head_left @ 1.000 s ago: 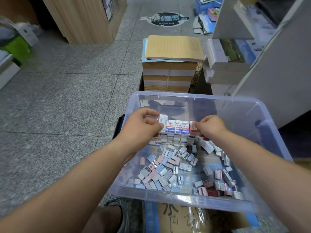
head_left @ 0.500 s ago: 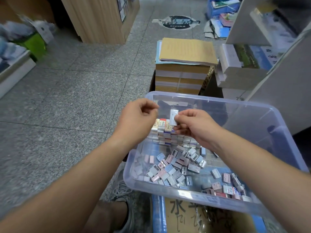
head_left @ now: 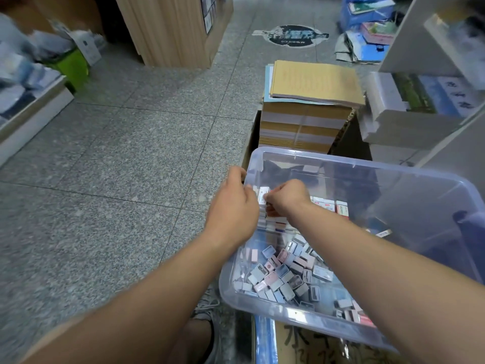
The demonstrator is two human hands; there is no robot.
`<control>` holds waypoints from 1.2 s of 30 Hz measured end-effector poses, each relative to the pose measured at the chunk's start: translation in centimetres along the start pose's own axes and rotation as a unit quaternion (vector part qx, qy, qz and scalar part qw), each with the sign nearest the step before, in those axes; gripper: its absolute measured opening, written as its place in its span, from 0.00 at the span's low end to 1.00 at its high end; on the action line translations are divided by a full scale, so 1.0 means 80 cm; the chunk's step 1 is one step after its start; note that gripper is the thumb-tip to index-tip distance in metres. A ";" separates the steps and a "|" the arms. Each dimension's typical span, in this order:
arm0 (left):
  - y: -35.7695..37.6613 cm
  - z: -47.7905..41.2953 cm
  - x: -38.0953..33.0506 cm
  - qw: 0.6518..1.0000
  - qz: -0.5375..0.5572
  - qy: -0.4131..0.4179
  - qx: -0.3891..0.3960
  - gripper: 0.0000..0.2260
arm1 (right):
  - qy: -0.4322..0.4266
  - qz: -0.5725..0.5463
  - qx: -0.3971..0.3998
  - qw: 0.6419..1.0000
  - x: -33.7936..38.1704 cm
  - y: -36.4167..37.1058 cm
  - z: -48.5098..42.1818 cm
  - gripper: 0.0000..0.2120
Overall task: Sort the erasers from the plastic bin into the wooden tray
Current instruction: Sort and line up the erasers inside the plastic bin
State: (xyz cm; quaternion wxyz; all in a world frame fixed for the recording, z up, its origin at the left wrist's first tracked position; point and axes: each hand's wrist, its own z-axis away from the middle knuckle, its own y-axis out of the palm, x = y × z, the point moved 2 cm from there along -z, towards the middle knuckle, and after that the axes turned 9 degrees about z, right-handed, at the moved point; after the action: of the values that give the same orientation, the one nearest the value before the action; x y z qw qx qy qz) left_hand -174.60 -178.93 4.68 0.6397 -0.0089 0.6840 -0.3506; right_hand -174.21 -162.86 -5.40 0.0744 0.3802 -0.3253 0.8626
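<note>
Reaching into a clear plastic bin (head_left: 367, 168), the person has both bare arms stretched out and both hands close together just inside its far left corner. The right hand (head_left: 287, 198) has its fingers (head_left: 271, 199) curled in tight, pinching a small white eraser (head_left: 263, 193) that stands upright above the rows below. The left hand (head_left: 233, 206) sits just beside it, back turned toward me, thumb up near the bin's rim and fingers bent toward the same eraser. From here the knuckles hide the fingertips, so I cannot tell whether this hand grips the eraser too or only touches it.

Under the two hands, packed erasers (head_left: 328, 206) in red, white and blue wrappers are stacked in neat rows along the far side of the bin's bottom. Nearer the person, a loose heap of small pink, blue and grey blocks (head_left: 283, 274) lies scattered over the bottom, some flat and some on edge.

A cardboard box (head_left: 301, 345) with dark writing on it shows under the bin's near edge. Just beyond the bin stands a pile of brown paper pads (head_left: 312, 82), with a white shelf unit (head_left: 420, 43) to the right of it. The floor (head_left: 118, 166) is grey speckled tile. A wooden cabinet (head_left: 170, 30) stands farther off, and a grey shoe (head_left: 207, 306) shows beside the bin's near left corner.
</note>
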 end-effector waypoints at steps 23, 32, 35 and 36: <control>0.074 0.017 -0.057 0.971 -0.108 0.160 0.144 0.09 | -0.052 0.463 -0.310 0.829 -0.132 -0.329 0.177 0.17; 0.275 0.011 -0.038 0.837 -0.303 0.171 0.422 0.24 | -0.017 0.303 -0.226 0.926 -0.181 -0.342 0.156 0.19; 0.334 -0.004 -0.014 0.807 -0.345 0.214 0.430 0.37 | -0.023 0.297 -0.232 0.926 -0.185 -0.343 0.150 0.18; 0.346 -0.009 -0.010 0.800 -0.358 0.215 0.430 0.40 | -0.026 0.295 -0.233 0.926 -0.186 -0.344 0.148 0.18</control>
State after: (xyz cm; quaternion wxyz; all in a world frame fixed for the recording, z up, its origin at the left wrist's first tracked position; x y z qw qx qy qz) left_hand -163.04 -157.34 -8.30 0.2431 0.0988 0.5313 -0.8055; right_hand -146.24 -147.06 3.91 -0.1055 0.2610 -0.6164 0.7354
